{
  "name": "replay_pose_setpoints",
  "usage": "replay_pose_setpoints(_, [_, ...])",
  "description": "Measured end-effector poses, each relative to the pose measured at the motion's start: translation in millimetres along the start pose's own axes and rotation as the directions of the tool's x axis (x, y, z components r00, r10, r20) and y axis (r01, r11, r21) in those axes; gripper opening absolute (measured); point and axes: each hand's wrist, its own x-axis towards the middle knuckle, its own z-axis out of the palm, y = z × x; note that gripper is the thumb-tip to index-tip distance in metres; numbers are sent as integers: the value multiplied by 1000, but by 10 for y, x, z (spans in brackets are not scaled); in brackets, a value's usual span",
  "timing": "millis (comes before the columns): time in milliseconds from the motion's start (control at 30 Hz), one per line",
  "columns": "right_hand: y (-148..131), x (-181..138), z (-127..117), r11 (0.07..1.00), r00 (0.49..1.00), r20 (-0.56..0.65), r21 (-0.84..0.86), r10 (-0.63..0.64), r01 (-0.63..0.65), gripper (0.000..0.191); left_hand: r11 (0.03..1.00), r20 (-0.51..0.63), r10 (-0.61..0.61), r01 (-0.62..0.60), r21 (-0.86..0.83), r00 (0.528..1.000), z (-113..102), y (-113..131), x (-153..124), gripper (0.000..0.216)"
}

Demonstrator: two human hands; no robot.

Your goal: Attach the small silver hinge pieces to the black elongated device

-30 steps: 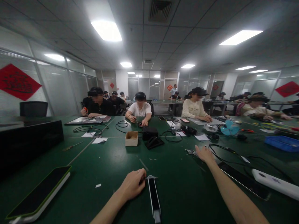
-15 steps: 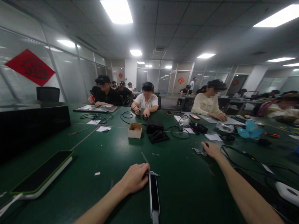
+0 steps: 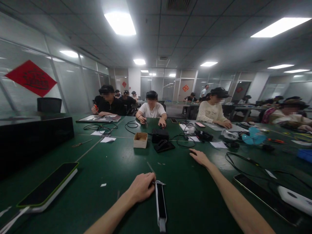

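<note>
My left hand (image 3: 143, 186) rests on the green table with its fingers curled in, at the far end of a narrow device (image 3: 161, 203) with a dark top and pale edges. The fingertips are hidden, so what they pinch does not show. A thin silvery piece (image 3: 161, 182) crosses that far end, and a grey strap or plug (image 3: 162, 225) is at the near end. My right hand (image 3: 200, 158) reaches out low over the table, fingers stretched forward. Nothing can be seen held in it; whatever lies under the palm is hidden.
An open cardboard box (image 3: 140, 140) and a black case (image 3: 160, 135) stand ahead. A phone on a white block (image 3: 48, 185) is left; another phone (image 3: 265, 198) and black cables (image 3: 246, 162) are right. A blue fan (image 3: 253, 136) sits farther right. Co-workers sit opposite.
My right hand has moved left, its fingers now straighter. The small metal pieces that lay by it are no longer visible. My left hand stays by the narrow device. The view has shifted slightly.
</note>
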Motion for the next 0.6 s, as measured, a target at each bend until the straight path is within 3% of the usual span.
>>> replay_pose_setpoints(233, [-484, -643, 117, 985, 985, 13, 30, -172, 171, 45, 1000, 15, 1, -1, -7, 1000, -8, -7, -15, 8])
replay_pose_setpoints(433, [-901, -1205, 198, 957, 973, -74, 178, -220, 230, 37, 999, -7, 43, -43, -9, 999, 29, -61, -17, 8])
replay_pose_setpoints(600, [-1092, -1433, 248, 922, 955, -117, 253, -273, 295, 32, 998, 5, 59, -59, 33, 998, 41, -91, -13, 10])
